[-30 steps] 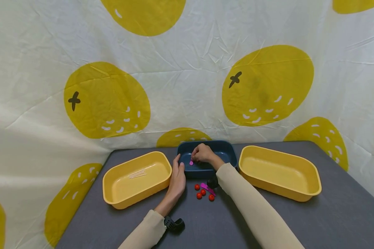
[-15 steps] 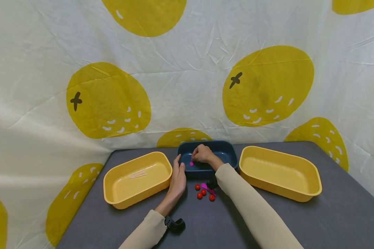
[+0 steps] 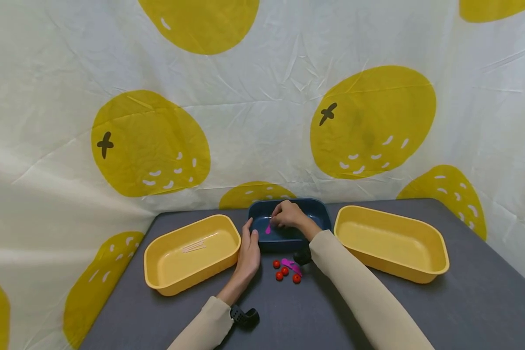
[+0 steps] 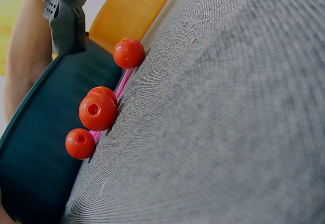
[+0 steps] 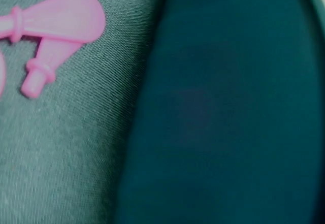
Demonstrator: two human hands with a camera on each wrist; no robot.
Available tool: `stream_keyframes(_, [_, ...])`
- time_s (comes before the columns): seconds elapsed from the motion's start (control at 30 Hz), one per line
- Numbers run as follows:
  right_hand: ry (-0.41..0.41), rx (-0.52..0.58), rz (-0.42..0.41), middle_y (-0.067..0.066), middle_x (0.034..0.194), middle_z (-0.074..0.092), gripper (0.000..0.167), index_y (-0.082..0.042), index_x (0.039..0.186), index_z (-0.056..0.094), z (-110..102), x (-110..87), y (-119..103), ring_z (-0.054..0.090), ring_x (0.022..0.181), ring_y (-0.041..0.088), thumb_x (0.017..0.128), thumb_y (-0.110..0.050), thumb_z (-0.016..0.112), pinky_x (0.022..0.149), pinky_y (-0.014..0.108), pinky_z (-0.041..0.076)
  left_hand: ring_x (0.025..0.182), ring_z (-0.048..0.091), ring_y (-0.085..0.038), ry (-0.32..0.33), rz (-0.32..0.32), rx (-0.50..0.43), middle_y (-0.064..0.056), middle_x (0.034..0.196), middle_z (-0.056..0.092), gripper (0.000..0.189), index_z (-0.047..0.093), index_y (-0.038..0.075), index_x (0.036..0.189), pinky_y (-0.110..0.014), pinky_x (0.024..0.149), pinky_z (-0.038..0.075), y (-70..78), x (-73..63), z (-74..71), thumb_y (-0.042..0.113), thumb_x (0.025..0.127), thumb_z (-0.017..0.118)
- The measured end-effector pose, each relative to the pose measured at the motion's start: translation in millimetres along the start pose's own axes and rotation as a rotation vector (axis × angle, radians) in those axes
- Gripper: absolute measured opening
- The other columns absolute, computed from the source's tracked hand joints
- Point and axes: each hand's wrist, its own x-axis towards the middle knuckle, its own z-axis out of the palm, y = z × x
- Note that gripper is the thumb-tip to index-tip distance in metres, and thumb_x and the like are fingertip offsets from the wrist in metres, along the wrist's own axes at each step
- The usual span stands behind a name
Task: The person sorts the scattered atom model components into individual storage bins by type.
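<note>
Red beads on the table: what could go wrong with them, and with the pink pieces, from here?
The red beads lie loose and could roll if brushed. The right wrist's black camera sits close to the paddle-shaped pink pieces and might shift them. The right hand pinches another pink piece inside the dark blue bin; it could slip.

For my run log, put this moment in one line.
left hand: beside blue bin; right hand: pinching pink piece inside blue bin; red balls: on table

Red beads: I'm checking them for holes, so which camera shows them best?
Left wrist: the red beads look largest there, two with visible holes. The head view shows all four, too small to show holes; the right wrist shows none clearly.
</note>
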Motion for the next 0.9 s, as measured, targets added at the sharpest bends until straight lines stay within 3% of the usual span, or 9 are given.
stream_keyframes(0.33, [0.024, 0.008, -0.068, 0.007, 0.087, 0.077, 0.014, -0.007, 0.097, 0.08, -19, -14.0, -3, 0.072, 0.075, 0.019, 0.094, -0.018, 0.074, 0.062, 0.027, 0.057, 0.158, 0.027, -0.03, -0.002, -0.02, -0.01, -0.003, 0.172, 0.023, 0.054, 0.024, 0.024, 0.164, -0.061, 0.127, 0.02, 1.0, -0.1, 0.2, 0.039, 0.113, 0.031])
stream_keyframes(0.47, [0.021, 0.026, -0.107, 0.008, 0.086, 0.078, 0.016, -0.005, 0.099, 0.08, -25, -22.1, -5, 0.073, 0.078, 0.026, 0.096, -0.018, 0.072, 0.061, 0.027, 0.056, 0.158, 0.027, -0.029, -0.006, -0.019, -0.008, -0.002, 0.172, 0.023, 0.056, 0.024, 0.024, 0.164, -0.06, 0.128, 0.02, 0.0, 0.4, 0.4, 0.044, 0.113, 0.031])
stream_keyframes(0.67, [0.01, 0.062, -0.133, 0.017, 0.095, 0.078, 0.022, -0.002, 0.107, 0.08, -30, -38.1, -7, 0.072, 0.087, 0.038, 0.096, -0.019, 0.071, 0.07, 0.036, 0.06, 0.157, 0.027, -0.03, -0.005, -0.016, -0.02, -0.003, 0.172, 0.023, 0.053, 0.024, 0.023, 0.164, -0.06, 0.128, 0.019, -0.9, 0.1, 0.5, 0.037, 0.114, 0.031])
stream_keyframes(0.9, [0.03, 0.073, -0.168, 0.017, 0.094, 0.077, 0.023, -0.003, 0.109, 0.079, -36, -56.7, -3, 0.071, 0.083, 0.034, 0.097, -0.02, 0.07, 0.067, 0.03, 0.058, 0.158, 0.026, -0.03, -0.015, -0.008, -0.02, -0.003, 0.172, 0.023, 0.054, 0.023, 0.022, 0.164, -0.061, 0.128, 0.019, 0.2, -0.9, -0.1, 0.038, 0.114, 0.031])
